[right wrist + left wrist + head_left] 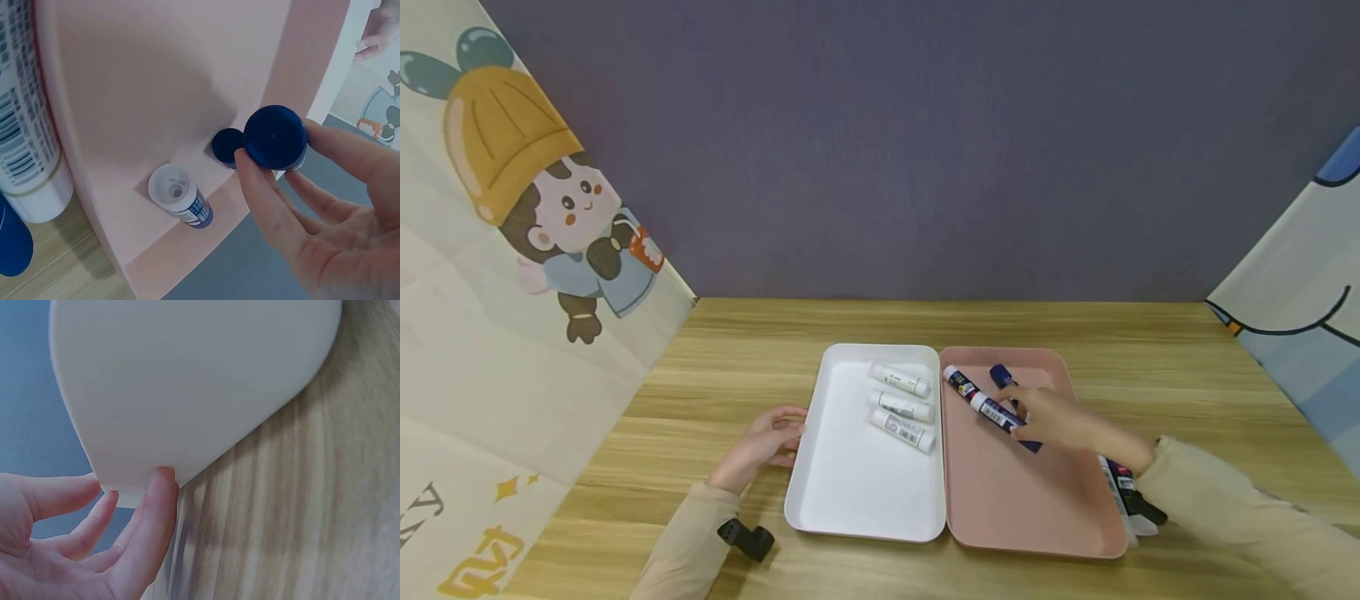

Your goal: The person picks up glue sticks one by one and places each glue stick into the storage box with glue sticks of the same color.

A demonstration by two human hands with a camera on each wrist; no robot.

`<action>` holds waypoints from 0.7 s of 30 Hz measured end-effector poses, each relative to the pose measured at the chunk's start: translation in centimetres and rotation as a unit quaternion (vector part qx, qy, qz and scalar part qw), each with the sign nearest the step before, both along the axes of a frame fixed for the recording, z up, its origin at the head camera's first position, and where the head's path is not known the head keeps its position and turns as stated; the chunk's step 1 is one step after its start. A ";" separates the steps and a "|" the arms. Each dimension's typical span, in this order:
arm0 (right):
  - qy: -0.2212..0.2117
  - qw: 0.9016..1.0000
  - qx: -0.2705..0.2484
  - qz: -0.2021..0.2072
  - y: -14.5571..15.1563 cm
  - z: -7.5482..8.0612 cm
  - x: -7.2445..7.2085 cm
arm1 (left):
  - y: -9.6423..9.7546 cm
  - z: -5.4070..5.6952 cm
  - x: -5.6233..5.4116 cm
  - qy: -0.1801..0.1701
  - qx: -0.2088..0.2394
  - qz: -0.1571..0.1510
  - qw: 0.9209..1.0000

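My right hand (1049,418) pinches a dark blue glue stick (997,412) over the pink tray (1022,508), its blue cap end facing the right wrist camera. Two more blue glue sticks lie in that tray. One shows a white base (170,187) and is partly hidden by the hand in the head view; the other has a blue cap (225,147) close beside the held one. At the white tray's outer left wall, my left hand (766,442) touches with its fingertips (164,477). Inside the white tray (865,508) lie three white glue sticks (901,406).
The two trays stand side by side on the wooden table (722,417). Right of the pink tray, partly under the right forearm, lie several more tubes (1122,477), blue and white. A dark grey wall (947,150) rises behind the table, with printed cloths (482,317) at both sides.
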State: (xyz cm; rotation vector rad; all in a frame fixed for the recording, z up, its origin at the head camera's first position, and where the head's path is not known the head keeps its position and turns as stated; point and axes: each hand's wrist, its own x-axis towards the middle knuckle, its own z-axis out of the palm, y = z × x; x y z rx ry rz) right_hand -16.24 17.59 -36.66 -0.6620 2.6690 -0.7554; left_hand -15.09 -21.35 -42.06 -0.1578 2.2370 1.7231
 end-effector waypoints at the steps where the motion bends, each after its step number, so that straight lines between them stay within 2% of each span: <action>1: 0.001 1.000 0.006 -0.002 -0.1 -0.1 0.0 | 0.0 0.0 0.0 0.000 0.000 0.000 1.000; 8: 0.025 0.999 0.046 0.011 -0.8 -0.5 0.1 | 0.0 0.0 -0.1 0.000 -0.003 0.002 1.000; 21: 0.003 0.999 0.033 0.020 -1.5 -0.8 0.3 | -0.1 0.1 -0.1 -0.004 0.008 -0.006 1.000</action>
